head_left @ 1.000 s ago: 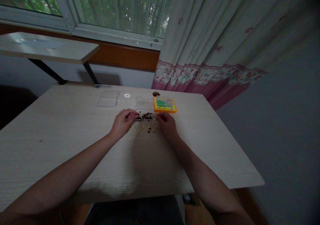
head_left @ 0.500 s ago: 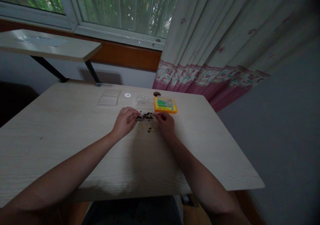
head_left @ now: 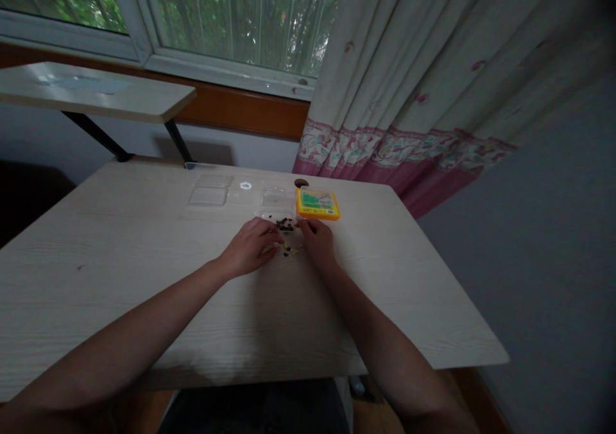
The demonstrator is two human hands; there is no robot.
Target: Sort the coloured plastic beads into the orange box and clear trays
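Head view: I see the left hand [head_left: 250, 251] curled over yellow bits [head_left: 290, 250] on the worktop [head_left: 144, 254], right hand [head_left: 315, 241] pinched at their 3 o'clock; what the fingers hold, I cannot tell.

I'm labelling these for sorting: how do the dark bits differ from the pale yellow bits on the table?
The dark bits are brown-black; the pale yellow bits are light. The dark bits lie farther back, beside the yellow box; the pale yellow bits lie nearer, between the left hand and right hand. Both are tiny loose pieces.
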